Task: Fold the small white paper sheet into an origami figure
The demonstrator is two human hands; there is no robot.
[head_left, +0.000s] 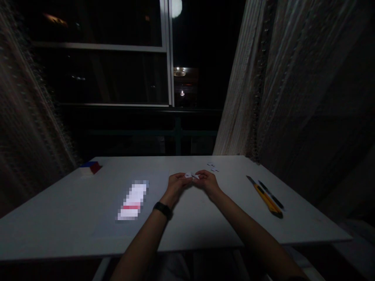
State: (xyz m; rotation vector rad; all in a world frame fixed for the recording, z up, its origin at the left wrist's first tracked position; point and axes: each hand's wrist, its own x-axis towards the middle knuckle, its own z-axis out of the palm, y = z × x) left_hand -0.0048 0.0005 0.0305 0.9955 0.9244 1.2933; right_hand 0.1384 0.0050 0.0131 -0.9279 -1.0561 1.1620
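Above the middle of the white table, my left hand (176, 185) pinches a small white paper piece (188, 175) that carries a dark mark. Close against it, my right hand (210, 184) has its fingers closed on another small white paper piece (195, 176). Whether the two pieces touch or are joined, I cannot tell. Beyond my right hand lie several similar small paper pieces (215, 170) with short dark marks. A black band (163, 209) is around my left wrist.
On the table (202, 230), a lit, blurred-out phone (133, 200) rests on a pale sheet (105, 226) at left. A blue, white and red cube (90, 168) sits at the far left. To the right are a yellow utility knife (265, 198) and a dark pen (271, 195). Curtains flank a dark window.
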